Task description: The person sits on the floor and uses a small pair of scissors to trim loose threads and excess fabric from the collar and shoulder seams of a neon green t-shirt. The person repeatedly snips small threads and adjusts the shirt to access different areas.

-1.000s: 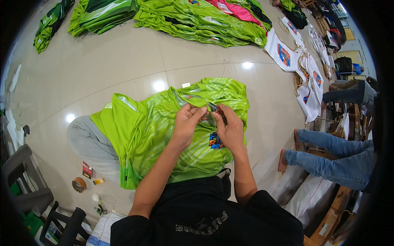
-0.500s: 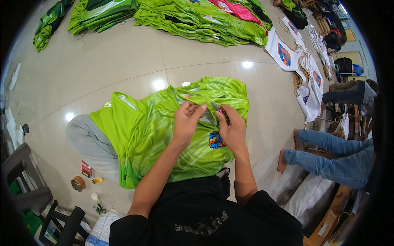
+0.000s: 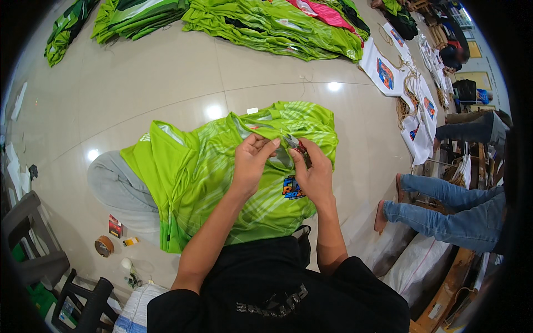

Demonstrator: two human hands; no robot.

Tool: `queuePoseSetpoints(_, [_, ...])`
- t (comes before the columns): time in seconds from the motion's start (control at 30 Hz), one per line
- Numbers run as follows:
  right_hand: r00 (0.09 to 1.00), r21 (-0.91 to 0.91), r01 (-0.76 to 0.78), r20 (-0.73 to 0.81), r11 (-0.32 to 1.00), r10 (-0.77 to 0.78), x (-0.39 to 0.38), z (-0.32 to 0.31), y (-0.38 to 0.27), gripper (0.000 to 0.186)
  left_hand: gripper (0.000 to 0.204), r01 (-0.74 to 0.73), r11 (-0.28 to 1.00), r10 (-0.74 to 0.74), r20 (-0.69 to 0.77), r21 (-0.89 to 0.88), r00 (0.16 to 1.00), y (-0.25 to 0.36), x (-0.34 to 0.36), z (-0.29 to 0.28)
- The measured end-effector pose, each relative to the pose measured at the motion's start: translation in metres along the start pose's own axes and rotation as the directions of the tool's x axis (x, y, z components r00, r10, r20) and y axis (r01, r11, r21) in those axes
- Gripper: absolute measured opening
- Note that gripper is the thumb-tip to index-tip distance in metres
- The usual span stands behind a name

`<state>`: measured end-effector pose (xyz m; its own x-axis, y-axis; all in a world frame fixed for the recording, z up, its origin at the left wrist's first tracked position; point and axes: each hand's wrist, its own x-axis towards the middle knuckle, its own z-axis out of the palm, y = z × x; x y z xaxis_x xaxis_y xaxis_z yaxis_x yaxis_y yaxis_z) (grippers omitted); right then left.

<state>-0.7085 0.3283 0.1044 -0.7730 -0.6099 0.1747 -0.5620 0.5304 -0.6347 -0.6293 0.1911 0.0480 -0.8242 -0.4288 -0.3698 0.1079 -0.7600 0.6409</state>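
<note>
A lime-green jersey with a colourful chest print lies spread over my lap. My left hand pinches its collar edge between thumb and fingers. In my right hand is a small pair of thread snips with metal blades and a dark red grip. The blades sit at the collar, close beside my left fingertips. My fingers cover most of the grip, and any thread there is too fine to make out.
Tall piles of green jerseys lie ahead on the tiled floor. White printed bags with cords spread at the right, near a person in jeans. A tape roll, a red packet and a dark chair are at the left.
My right hand has tilted the snips slightly, so more of the blades and red grip shows at the collar. The left hand keeps its pinch.
</note>
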Motion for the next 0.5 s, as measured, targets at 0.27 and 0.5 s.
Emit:
queuePoseSetpoints(0.27, [1.000, -0.013, 0.017, -0.008, 1.000, -0.017, 0.0007, 0.0024, -0.0007, 0.026, 0.019, 0.009, 1.000, -0.009, 0.022, 0.005, 1.000, 0.0008, -0.0008, 0.0008])
queuePoseSetpoints(0.5, [1.000, -0.018, 0.011, -0.010, 1.000, -0.011, 0.0025, 0.0030, -0.0025, 0.025, 0.018, -0.012, 1.000, 0.012, 0.007, 0.026, 1.000, 0.0011, -0.0018, 0.0031])
